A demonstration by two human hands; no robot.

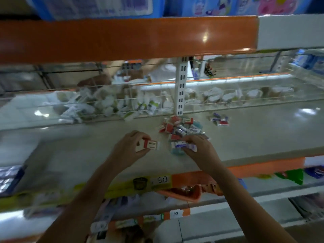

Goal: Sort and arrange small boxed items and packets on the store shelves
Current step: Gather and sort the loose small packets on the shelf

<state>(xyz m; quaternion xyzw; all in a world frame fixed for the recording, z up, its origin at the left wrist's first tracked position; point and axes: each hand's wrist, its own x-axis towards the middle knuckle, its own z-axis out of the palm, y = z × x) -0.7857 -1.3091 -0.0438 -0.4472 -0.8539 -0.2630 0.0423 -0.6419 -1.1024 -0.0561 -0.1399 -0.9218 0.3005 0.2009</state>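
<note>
Head view: grey shelf (78, 151); left fingers (138, 136) pinch red-white box (150, 145), right fingers (190, 151) grasp purple-white boxes (184, 146).

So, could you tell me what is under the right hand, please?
The right hand grips a white-and-purple box over pale blue packets; the hand covers whatever lies further beneath.

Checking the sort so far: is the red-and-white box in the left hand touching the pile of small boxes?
Apart. The head view shows bare shelf between the red-and-white box, gripped by the left hand, and the pile.
</note>
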